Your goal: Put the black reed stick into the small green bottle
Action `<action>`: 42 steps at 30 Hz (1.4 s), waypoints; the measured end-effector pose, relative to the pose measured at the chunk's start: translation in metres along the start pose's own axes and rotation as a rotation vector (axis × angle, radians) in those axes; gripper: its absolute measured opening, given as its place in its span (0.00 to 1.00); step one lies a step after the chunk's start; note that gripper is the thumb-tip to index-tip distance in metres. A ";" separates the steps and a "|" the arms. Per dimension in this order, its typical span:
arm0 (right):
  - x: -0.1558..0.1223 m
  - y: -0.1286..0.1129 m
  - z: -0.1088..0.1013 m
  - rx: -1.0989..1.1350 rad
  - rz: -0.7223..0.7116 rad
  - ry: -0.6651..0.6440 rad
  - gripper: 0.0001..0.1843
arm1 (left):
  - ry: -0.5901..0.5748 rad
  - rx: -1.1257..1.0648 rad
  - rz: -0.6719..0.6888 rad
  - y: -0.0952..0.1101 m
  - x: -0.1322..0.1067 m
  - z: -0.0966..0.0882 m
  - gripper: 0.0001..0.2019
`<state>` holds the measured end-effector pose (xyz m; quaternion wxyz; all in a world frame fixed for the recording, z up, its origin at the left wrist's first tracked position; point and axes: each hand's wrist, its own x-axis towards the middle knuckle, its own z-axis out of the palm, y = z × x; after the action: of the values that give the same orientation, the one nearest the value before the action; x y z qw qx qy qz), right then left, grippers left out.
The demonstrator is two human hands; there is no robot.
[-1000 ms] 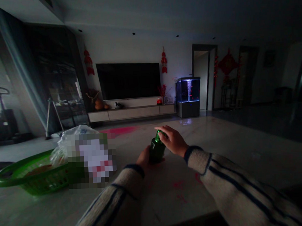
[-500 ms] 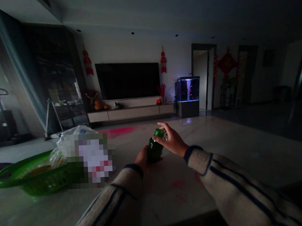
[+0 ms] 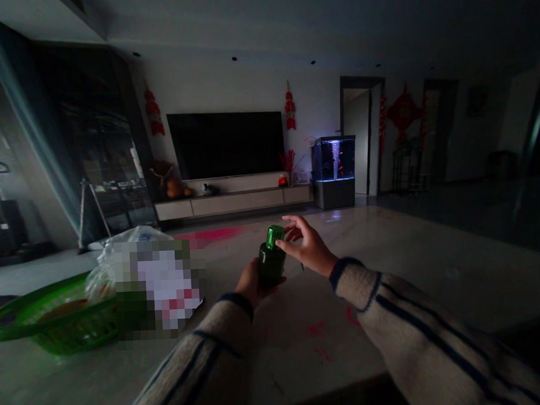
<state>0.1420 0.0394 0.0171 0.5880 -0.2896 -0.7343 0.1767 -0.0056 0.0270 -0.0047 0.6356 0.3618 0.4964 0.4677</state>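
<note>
A small dark green bottle with a bright green cap is held just above a pale table in a dim room. My left hand is wrapped round the bottle's body from below. My right hand pinches the cap with thumb and fingertips, the other fingers spread. Both arms wear cream sleeves with dark stripes.
On the table's left stand a green plastic basket and a plastic bag beside a blurred-out item. Across the room are a dark television, a low cabinet, a lit fish tank and a doorway.
The bottle has lifted off the table and shifted a little left. My right hand has gone from covering the cap to pinching it with the fingertips.
</note>
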 end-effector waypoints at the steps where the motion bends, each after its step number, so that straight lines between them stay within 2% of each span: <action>1: 0.000 0.000 0.000 0.021 0.002 -0.001 0.27 | 0.006 0.003 0.007 0.000 -0.001 0.000 0.18; 6: -0.001 0.000 0.002 0.117 0.040 -0.027 0.25 | 0.057 0.014 0.026 0.001 -0.003 0.001 0.17; 11: -0.003 -0.001 0.006 0.112 0.065 -0.022 0.29 | 0.082 -0.002 0.027 0.000 -0.002 0.003 0.17; 19: -0.002 0.001 0.006 0.079 0.031 -0.011 0.29 | 0.042 -0.008 0.038 -0.003 0.002 0.001 0.18; 26: -0.004 0.001 0.005 0.247 0.030 -0.062 0.31 | 0.040 0.020 0.017 -0.002 0.002 0.001 0.19; 32: -0.006 -0.002 0.004 0.345 0.051 -0.122 0.30 | 0.097 0.019 0.015 -0.001 0.000 0.003 0.18; 34: -0.007 -0.002 0.005 0.314 0.047 -0.129 0.30 | 0.099 0.024 0.012 -0.001 0.000 0.004 0.19; 39: -0.007 0.001 0.009 0.113 0.082 -0.036 0.35 | 0.086 0.028 0.004 -0.004 0.001 0.004 0.19; 42: -0.006 0.002 0.008 0.069 0.075 -0.043 0.37 | 0.073 0.031 0.017 -0.006 0.003 0.004 0.18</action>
<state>0.1353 0.0377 0.0093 0.5746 -0.2926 -0.7290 0.2297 0.0002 0.0284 -0.0104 0.6075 0.3584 0.5232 0.4783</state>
